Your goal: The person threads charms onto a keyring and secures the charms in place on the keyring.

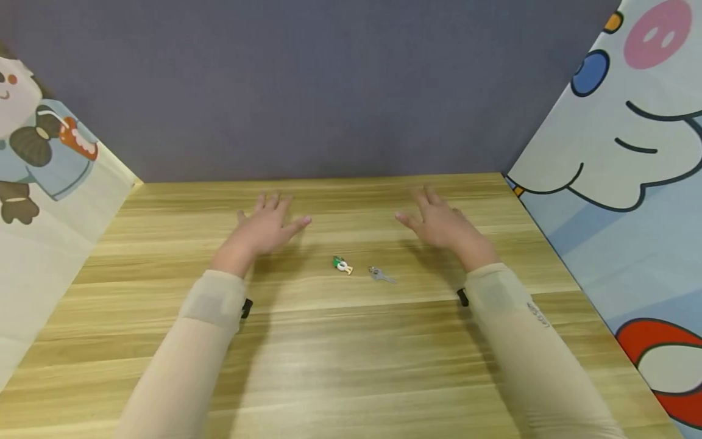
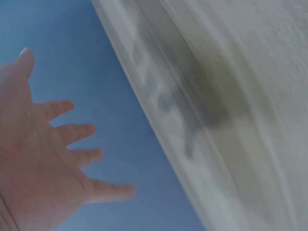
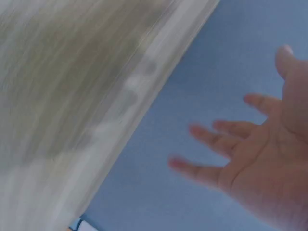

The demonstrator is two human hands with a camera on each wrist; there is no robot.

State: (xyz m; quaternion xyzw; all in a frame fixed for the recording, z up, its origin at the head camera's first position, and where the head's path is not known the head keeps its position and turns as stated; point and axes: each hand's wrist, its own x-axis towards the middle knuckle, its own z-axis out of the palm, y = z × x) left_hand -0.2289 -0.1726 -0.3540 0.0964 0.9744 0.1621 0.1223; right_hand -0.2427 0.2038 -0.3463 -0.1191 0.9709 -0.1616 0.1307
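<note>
On the wood-grain table lie a small key ring charm [image 1: 342,265] in green, white and yellow and, just right of it, a silver key [image 1: 381,275] with a small ring at its head. My left hand [image 1: 264,227] is held over the table, left of and beyond the charm, fingers spread and holding nothing. Beyond the key to the right, my right hand [image 1: 442,225] is likewise spread with nothing in it. Both wrist views show the bare palms, the left hand [image 2: 43,159] and the right hand [image 3: 269,159], with fingers apart.
The wood-grain table [image 1: 351,378] ends at a grey-blue back panel [image 1: 329,91]. A cartoon-printed panel [image 1: 44,262] stands along the left side, another cartoon panel [image 1: 603,244] along the right. Both sleeves are light beige, with a small black piece [image 1: 247,308] at the left wrist.
</note>
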